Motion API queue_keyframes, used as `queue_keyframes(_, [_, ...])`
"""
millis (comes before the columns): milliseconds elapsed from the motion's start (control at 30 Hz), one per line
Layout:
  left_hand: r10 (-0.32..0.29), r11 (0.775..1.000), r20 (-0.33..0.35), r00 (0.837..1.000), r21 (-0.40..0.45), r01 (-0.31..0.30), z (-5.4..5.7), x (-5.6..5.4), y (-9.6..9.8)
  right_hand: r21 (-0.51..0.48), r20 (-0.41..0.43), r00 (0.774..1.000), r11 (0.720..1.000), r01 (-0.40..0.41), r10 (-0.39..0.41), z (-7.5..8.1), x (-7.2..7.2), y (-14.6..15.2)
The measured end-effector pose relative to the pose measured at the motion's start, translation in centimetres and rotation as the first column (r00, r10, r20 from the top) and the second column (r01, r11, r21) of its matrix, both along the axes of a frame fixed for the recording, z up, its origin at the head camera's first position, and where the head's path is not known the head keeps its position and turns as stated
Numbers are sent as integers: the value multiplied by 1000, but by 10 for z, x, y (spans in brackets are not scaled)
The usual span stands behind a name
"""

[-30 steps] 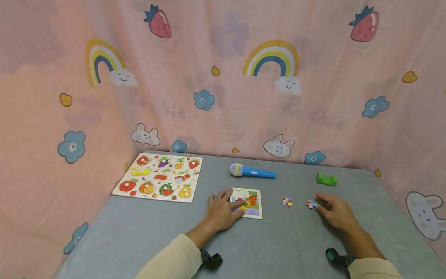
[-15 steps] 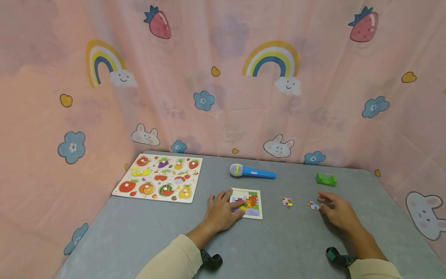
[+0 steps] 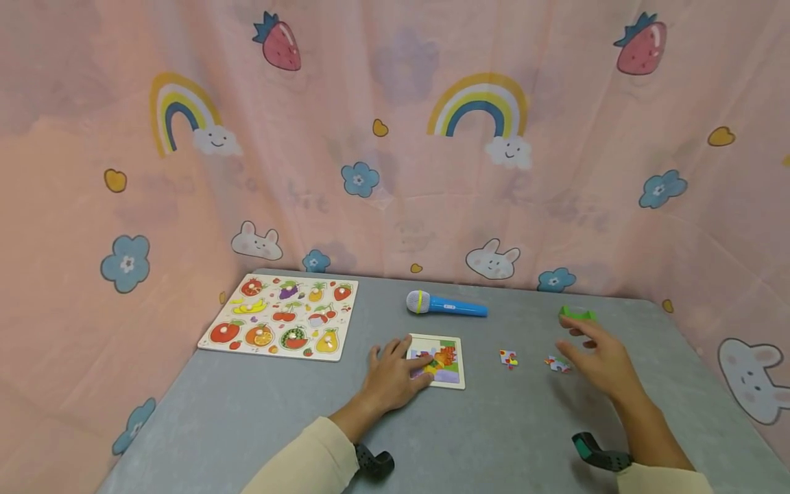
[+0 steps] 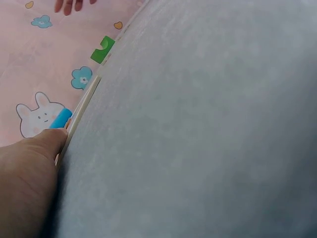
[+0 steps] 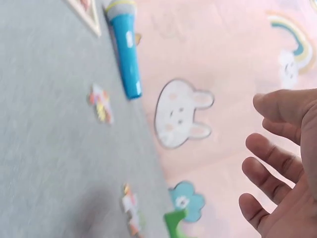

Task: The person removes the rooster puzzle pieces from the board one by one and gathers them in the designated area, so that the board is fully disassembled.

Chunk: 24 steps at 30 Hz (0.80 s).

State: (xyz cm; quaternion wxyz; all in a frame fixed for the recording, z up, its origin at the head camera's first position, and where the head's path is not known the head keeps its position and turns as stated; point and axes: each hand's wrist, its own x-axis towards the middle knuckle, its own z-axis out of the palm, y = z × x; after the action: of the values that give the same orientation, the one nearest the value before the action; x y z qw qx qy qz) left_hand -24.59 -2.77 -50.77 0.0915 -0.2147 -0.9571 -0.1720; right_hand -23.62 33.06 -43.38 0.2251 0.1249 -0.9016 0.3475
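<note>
A small framed puzzle [image 3: 450, 363] lies flat near the middle of the grey tabletop [image 3: 481, 432], showing a picture in orange, green and purple. The left hand [image 3: 387, 374] rests on its left part, fingers extended across it and gripping nothing. To the right of the frame lie two loose puzzle pieces, a nearer one [image 3: 509, 358] and a farther one [image 3: 557, 364]. The right hand [image 3: 601, 360] is raised just beside the farther piece, fingers apart and loosely bent, with nothing in its grasp. Behind that hand, partly hidden by it in the head view, sits a green block [image 3: 583, 315] with a curved notch. A blue toy microphone [image 3: 458, 306] lies behind the frame, and a fruit board [image 3: 265, 318] lies well to the left. Past the tabletop's back edge hangs a pink curtain [image 3: 407, 219] printed with rainbows, rabbits and flowers.
</note>
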Motion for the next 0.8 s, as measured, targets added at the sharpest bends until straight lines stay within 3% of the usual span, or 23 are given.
queue_keyframes(333, [2, 1000, 1, 1000, 9, -2, 1, 0, 0, 10, -21, 998, 999, -53, 54, 32, 11, -28])
queue_keyframes(800, [-4, 1000, 7, 1000, 3, 4, 1, 2, 0, -40, -12, 989, 988, -147, 147, 44, 7, -54])
